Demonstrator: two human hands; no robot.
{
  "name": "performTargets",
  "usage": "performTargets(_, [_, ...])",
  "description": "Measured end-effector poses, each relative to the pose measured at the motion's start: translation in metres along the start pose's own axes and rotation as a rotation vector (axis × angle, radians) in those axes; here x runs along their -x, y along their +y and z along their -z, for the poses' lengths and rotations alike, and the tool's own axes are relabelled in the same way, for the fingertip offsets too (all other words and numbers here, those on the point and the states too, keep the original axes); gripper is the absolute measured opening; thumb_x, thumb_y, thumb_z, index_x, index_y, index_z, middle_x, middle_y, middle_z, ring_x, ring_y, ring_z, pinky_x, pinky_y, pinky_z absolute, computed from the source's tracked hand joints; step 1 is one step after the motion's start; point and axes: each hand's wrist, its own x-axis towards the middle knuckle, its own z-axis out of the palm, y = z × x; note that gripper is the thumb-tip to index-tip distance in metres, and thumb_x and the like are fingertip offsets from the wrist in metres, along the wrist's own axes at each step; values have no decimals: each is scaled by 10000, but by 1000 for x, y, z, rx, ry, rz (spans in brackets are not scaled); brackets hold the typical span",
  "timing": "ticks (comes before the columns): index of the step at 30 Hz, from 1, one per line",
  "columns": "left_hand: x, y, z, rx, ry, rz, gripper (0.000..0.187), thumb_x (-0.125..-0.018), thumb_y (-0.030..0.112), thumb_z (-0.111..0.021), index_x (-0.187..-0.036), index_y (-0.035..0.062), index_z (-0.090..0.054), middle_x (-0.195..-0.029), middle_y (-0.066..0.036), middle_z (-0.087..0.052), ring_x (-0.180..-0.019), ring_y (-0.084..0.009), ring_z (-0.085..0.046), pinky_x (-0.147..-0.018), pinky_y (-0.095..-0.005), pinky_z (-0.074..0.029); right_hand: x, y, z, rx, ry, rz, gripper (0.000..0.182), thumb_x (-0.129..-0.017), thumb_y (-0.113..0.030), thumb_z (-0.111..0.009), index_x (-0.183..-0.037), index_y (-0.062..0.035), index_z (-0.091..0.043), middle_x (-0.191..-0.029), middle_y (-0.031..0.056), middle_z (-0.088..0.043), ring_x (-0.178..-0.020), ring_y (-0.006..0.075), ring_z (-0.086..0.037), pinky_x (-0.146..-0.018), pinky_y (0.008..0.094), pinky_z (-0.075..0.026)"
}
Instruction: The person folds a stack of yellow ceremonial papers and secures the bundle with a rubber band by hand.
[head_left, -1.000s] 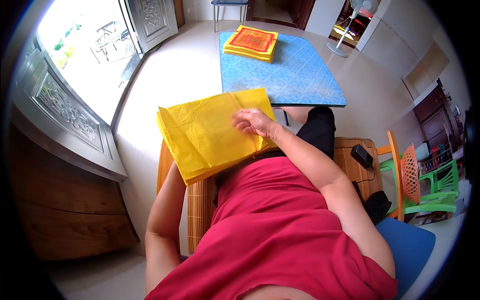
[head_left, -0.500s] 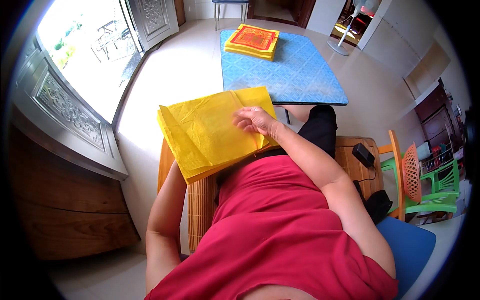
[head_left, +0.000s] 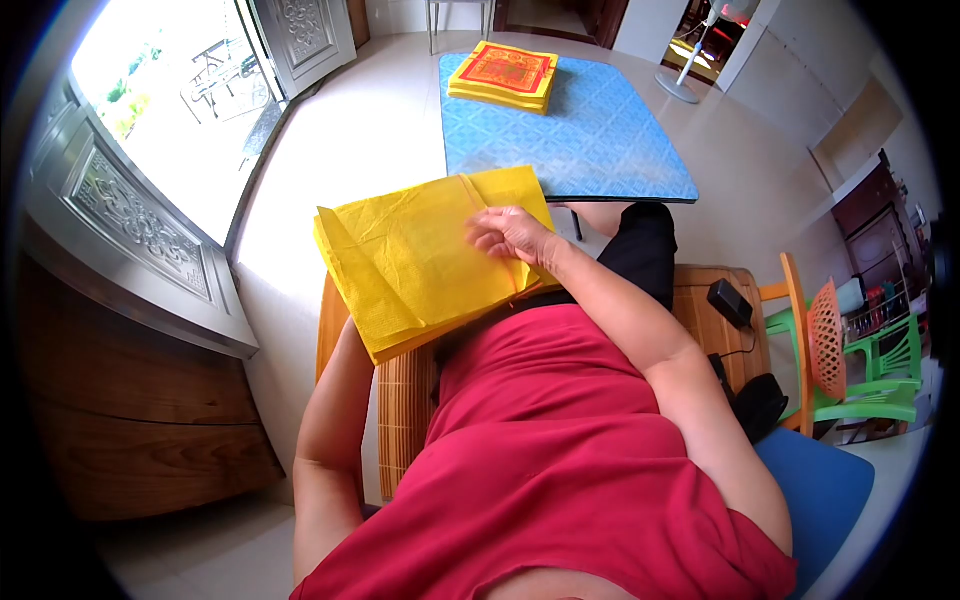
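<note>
A thick stack of yellow paper (head_left: 400,260) lies over my lap, tilted, with a thin band across its right part. My right hand (head_left: 508,236) is over the right half of the stack, its fingers curled together; whether a bit of the band or paper is between them is too blurred to tell. My left forearm runs up to the stack's lower left edge, and the left hand is hidden beneath the paper. Another yellow stack with a red printed pattern (head_left: 506,68) rests on the blue table (head_left: 600,135).
Ahead of my knees is the blue table. On the wooden seat to my right lies a black adapter (head_left: 730,303) with a cable. Farther right are green chairs (head_left: 880,402) and an orange basket (head_left: 827,340). A fan (head_left: 680,85) stands at the back, and an open door is at left.
My right hand has shifted very slightly over the yellow stack, fingers still curled. The view has moved a little.
</note>
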Motion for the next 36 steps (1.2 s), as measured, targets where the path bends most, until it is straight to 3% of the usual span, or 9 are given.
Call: performTargets(36, [-1, -4, -5, 14, 13, -50, 782, -841, 573, -549, -1425, 107, -319, -1404, -231, -193, -1298, -343, -185, -984, -571, -235, 0, 1, 1, 21, -4, 19, 277, -958, -246, -535, -1093, -12, -596, -911, 75, -662, -764, 133, -640, -654, 256, -520])
